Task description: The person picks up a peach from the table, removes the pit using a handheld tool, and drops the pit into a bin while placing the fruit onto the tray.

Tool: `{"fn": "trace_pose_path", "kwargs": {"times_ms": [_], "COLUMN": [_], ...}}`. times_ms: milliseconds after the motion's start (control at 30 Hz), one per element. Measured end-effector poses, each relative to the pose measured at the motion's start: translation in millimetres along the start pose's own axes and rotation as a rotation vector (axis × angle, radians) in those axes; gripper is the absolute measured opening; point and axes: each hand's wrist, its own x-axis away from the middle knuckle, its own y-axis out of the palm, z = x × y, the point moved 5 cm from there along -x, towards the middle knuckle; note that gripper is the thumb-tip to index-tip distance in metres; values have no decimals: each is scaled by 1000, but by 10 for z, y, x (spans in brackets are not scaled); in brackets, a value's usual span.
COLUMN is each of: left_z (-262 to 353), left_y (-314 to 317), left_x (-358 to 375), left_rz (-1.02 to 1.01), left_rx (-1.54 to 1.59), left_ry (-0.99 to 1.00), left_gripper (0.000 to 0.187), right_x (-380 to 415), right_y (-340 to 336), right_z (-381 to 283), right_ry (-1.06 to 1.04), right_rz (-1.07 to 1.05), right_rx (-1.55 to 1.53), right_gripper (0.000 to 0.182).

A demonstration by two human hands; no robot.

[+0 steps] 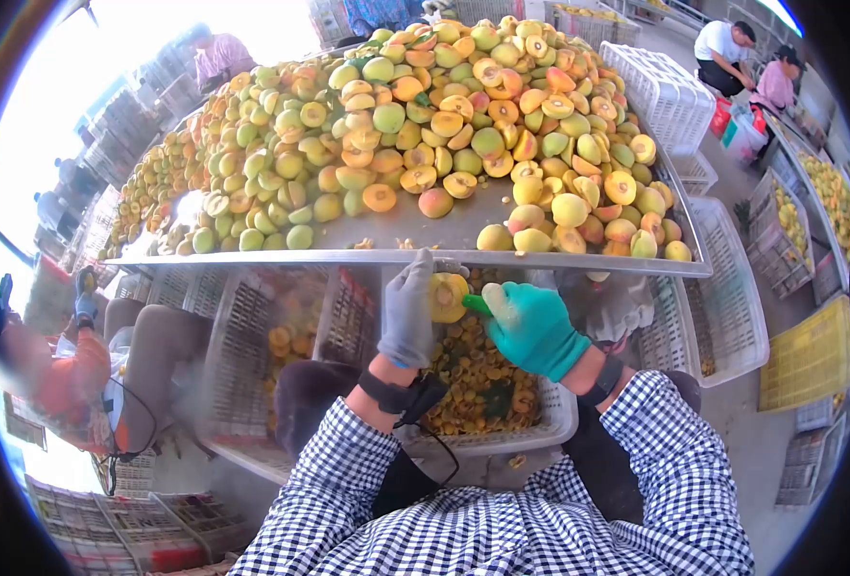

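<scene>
My left hand, in a pale grey glove, holds a halved yellow fruit with its cut face showing. My right hand, in a green glove, is closed on a small green-handled tool whose end is at the fruit's right edge. Both hands are just below the front rim of a metal table, above a white basket of fruit scraps. A large heap of whole and halved fruits lies on the table.
White crates stand under and beside the table, one on the right near a yellow crate. A person in orange sits at the left; other people are in the background.
</scene>
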Motion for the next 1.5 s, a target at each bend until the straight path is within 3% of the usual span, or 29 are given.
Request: {"fn": "trace_pose_path", "kwargs": {"times_ms": [233,333,467,567,700,767,800,900,933,1033,1167,1300,1500], "left_z": [-1,-67,-82,30,-11,-186,-173,-48,6,77,75,42,-36], "left_y": [-86,-90,-52,20,53,-38,-6,133,178,303,337,397,421], "left_x": [-30,-4,11,7,140,148,165,191,212,322,279,307,265], "left_rz": [91,108,73,-8,110,181,170,93,62,3,-29,-25,-102], "left_rx": [-296,-372,-309,-350,10,-88,-129,-220,-251,-231,-377,-338,-223], "left_ry": [128,157,102,97,117,89,59,76,100,-42,-52,-11,-71], "left_gripper": [50,48,48,50,52,50,49,47,46,40,42,47,47], "right_x": [-1,96,229,164,119,283,303,313,320,400,384,552,551], "right_y": [138,273,464,420,371,528,515,374,242,189,319,315,198], "right_z": [-65,-11,-47,-40,-9,-101,-172,-314,-352,-354,-258,-425,-506], "right_ry": [-23,21,270,297,403,445,464,585,735,830,465,871,977], "right_rz": [-85,-137,-241,-246,-295,-277,-163,-446,-614,-801,-436,-765,-964], "right_rx": [300,138,-418,-743,-730,-715,-868,-1245,-1358,-1389,-1223,-1767,-2214], "right_gripper": [15,17,21,21,24,25,24,22,21,23,21,18,20]}}
